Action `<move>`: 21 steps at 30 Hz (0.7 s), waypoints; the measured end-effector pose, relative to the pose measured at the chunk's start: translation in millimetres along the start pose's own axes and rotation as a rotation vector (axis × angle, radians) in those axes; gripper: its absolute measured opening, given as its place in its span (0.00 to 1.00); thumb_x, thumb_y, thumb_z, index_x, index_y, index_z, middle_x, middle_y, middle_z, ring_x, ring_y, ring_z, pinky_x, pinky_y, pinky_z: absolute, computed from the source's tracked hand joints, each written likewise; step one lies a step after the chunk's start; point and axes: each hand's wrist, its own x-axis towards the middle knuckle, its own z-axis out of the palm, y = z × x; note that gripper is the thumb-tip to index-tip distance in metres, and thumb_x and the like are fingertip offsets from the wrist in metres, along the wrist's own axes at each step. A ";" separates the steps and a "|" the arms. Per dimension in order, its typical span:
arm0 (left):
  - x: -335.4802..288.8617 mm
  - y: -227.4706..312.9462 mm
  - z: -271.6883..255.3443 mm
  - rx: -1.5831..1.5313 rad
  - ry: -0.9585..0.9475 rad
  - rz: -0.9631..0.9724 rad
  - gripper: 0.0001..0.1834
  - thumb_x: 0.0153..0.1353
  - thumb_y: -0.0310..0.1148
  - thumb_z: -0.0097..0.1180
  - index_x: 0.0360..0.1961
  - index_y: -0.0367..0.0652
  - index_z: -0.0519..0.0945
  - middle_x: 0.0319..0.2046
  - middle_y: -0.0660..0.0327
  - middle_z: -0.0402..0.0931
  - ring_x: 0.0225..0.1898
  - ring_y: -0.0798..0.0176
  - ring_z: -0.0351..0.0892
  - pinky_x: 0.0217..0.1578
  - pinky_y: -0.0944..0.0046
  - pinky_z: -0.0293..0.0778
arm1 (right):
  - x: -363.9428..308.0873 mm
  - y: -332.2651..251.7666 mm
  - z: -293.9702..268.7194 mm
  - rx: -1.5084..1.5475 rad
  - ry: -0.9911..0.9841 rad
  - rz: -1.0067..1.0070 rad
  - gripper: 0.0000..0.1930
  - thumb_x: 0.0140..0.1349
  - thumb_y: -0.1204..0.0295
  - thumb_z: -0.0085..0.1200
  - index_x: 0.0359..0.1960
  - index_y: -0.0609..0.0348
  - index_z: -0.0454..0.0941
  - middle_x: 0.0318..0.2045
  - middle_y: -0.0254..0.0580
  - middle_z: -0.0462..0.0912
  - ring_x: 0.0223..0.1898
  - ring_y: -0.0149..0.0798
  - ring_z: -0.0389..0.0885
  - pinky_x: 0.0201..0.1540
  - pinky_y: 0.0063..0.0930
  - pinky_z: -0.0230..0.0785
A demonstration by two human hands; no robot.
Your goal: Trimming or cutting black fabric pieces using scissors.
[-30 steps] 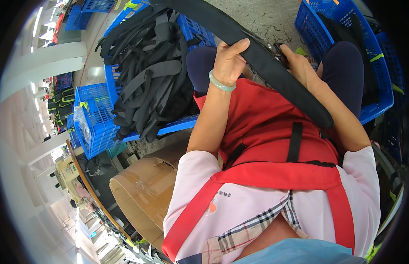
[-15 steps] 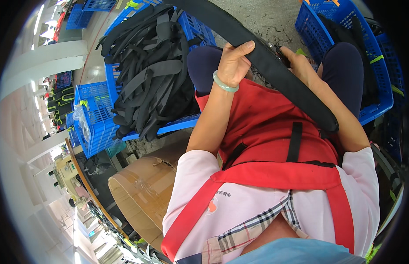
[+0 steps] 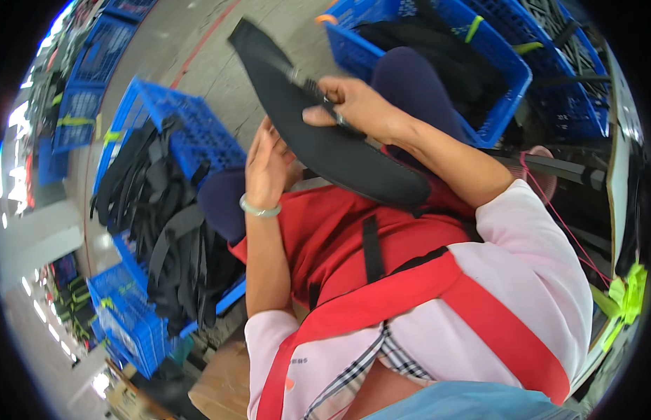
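A long, black padded strap [image 3: 339,157] slants across above my lap, its far end raised and its rounded near end over the red apron [image 3: 325,238]. My right hand [image 3: 357,108] is closed at the strap's right edge, its thumb over the face. That same hand holds a small dark scissor-like tool [image 3: 327,103] with a metallic tip, partly hidden by fingers and blurred. Beside the strap's left edge, my left hand [image 3: 264,168] has its fingers stretched out, their tips close against the edge or slightly behind it. A pale green bangle [image 3: 259,207] circles my left wrist.
At left, a blue crate [image 3: 192,119] is heaped with black straps [image 3: 171,245]. Another blue crate [image 3: 504,105] with black pieces stands beyond my right knee. Smaller blue crates [image 3: 133,318] and a cardboard box [image 3: 224,385] are at lower left. A red line [image 3: 206,45] crosses the floor.
My view has swung to the right, so the scene sits farther left. The strap has shifted through my hands; my left thumb no longer presses on it, while my right thumb now lies over its face.
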 end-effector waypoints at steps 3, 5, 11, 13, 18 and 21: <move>0.8 1.1 -11.3 0.104 0.041 -0.033 0.21 0.69 0.34 0.48 0.60 0.37 0.68 0.48 0.57 0.75 0.40 0.66 0.75 0.39 0.66 0.71 | 11.8 -5.6 -52.0 0.782 0.367 0.001 0.11 0.60 0.68 0.59 0.38 0.64 0.80 0.29 0.35 0.81 0.32 0.29 0.79 0.39 0.23 0.72; 3.0 -1.8 -15.1 0.107 0.049 -0.044 0.19 0.69 0.33 0.48 0.58 0.37 0.70 0.46 0.57 0.76 0.39 0.67 0.75 0.38 0.67 0.70 | 28.7 33.2 -108.9 0.847 0.554 -0.200 0.08 0.60 0.69 0.58 0.31 0.62 0.79 0.27 0.39 0.80 0.26 0.32 0.78 0.33 0.25 0.72; 21.8 -17.6 4.5 0.091 -0.050 -0.072 0.16 0.66 0.27 0.49 0.54 0.36 0.73 0.43 0.58 0.76 0.37 0.68 0.75 0.36 0.69 0.70 | 19.0 209.3 -263.1 0.938 1.108 -0.047 0.08 0.64 0.73 0.53 0.37 0.68 0.74 0.31 0.51 0.82 0.28 0.40 0.80 0.30 0.29 0.74; 19.8 -20.1 -5.9 0.212 -0.023 -0.097 0.15 0.66 0.25 0.50 0.54 0.36 0.74 0.42 0.59 0.77 0.36 0.70 0.75 0.35 0.71 0.71 | 19.0 248.3 -216.8 0.956 1.290 0.221 0.08 0.62 0.73 0.54 0.37 0.67 0.74 0.30 0.47 0.82 0.24 0.38 0.78 0.26 0.28 0.72; 6.1 -7.4 -16.7 0.404 0.124 -0.070 0.15 0.64 0.25 0.53 0.52 0.35 0.75 0.40 0.60 0.78 0.33 0.72 0.75 0.33 0.72 0.72 | 11.3 240.1 -171.7 0.577 1.028 0.271 0.07 0.59 0.75 0.59 0.32 0.63 0.72 0.25 0.40 0.77 0.19 0.31 0.72 0.22 0.24 0.68; 3.6 18.2 -6.8 0.549 0.169 0.051 0.15 0.62 0.28 0.57 0.49 0.38 0.77 0.39 0.61 0.80 0.32 0.73 0.76 0.27 0.72 0.74 | 7.9 206.2 -190.7 0.479 0.574 0.269 0.15 0.68 0.62 0.44 0.44 0.61 0.76 0.27 0.35 0.78 0.25 0.27 0.72 0.28 0.20 0.64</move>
